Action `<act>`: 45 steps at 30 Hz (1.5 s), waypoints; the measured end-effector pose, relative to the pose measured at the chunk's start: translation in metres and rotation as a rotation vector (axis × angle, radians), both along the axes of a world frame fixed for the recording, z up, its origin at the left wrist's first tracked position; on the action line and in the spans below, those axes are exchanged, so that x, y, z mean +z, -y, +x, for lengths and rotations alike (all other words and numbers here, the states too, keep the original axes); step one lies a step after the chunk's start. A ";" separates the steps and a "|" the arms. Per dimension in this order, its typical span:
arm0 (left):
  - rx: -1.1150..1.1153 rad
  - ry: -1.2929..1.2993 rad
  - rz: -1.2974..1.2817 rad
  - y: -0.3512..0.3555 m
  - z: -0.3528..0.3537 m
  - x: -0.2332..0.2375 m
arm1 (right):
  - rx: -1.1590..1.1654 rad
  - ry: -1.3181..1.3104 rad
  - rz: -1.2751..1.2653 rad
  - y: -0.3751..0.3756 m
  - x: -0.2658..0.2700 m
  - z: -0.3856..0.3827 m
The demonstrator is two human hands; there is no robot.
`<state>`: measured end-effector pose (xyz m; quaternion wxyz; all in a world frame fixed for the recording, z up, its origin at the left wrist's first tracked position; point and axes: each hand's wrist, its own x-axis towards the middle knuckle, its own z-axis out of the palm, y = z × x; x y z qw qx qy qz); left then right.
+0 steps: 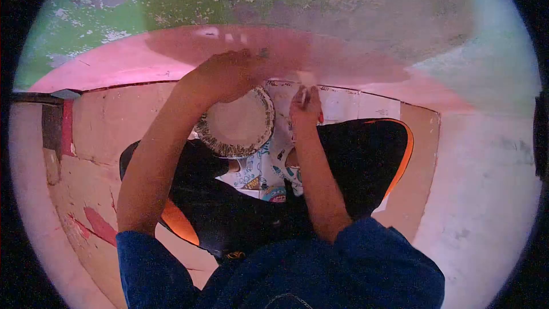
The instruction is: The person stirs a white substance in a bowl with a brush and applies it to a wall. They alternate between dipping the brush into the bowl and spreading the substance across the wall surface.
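Observation:
My left hand (231, 74) reaches over the far side of a round drum-like object (237, 123) with a pale flat top and a dark fringed rim. Its fingers are smeared, so whether they hold anything does not show. To the right of the round object, my right hand (306, 102) is raised with its fingers pinched together around a small pale piece (306, 79), too blurred to name. The round object rests beside my bent left leg, and a patterned cloth or sheet (251, 174) shows between my legs.
A wall (303, 11) with peeling green and pink paint rises close in front. Brown cardboard (126, 114) lies under and around my crossed legs (366, 154). At the far left is a dark and red object (60, 126). Pale floor (486, 194) shows on the right.

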<state>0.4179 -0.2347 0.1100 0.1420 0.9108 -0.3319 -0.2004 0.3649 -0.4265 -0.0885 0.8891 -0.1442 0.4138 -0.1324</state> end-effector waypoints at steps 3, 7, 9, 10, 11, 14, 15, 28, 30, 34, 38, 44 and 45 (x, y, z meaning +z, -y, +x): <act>-0.053 0.022 -0.043 0.007 -0.002 0.010 | -0.064 0.052 0.078 -0.003 0.072 -0.011; -0.098 0.096 -0.078 0.000 -0.001 -0.001 | -0.122 -0.160 -0.001 0.006 0.038 -0.016; -0.070 0.076 -0.042 -0.001 0.003 -0.001 | -0.128 -0.334 -0.048 0.007 -0.004 -0.019; -0.044 0.060 -0.005 -0.001 0.004 0.000 | -0.109 -0.278 -0.110 0.005 -0.019 -0.018; -0.043 0.061 -0.006 -0.001 0.004 0.000 | -0.087 -0.221 -0.171 0.005 -0.034 -0.015; -0.069 0.108 -0.132 0.003 0.000 0.009 | -0.062 -0.195 -0.159 0.004 -0.076 -0.011; -0.057 0.057 -0.077 0.005 -0.003 0.019 | -0.047 -0.183 -0.147 0.003 -0.082 -0.009; -0.115 0.199 -0.119 -0.004 0.009 -0.006 | -0.127 0.015 0.059 0.001 -0.027 0.015; -0.123 0.157 -0.049 0.006 0.012 -0.005 | -0.164 0.095 0.079 0.004 0.027 0.007; -0.098 0.087 -0.037 0.008 0.010 -0.019 | -0.088 0.340 0.048 0.027 0.138 -0.004; -0.107 0.263 -0.205 -0.002 -0.015 0.005 | -0.171 0.509 -0.091 0.050 0.150 -0.002; 0.058 -0.002 0.036 -0.005 -0.014 0.011 | -0.191 -0.186 -0.101 0.015 0.047 -0.031; 0.003 0.078 -0.027 -0.006 -0.013 0.007 | -0.180 -0.260 -0.105 0.008 0.042 -0.030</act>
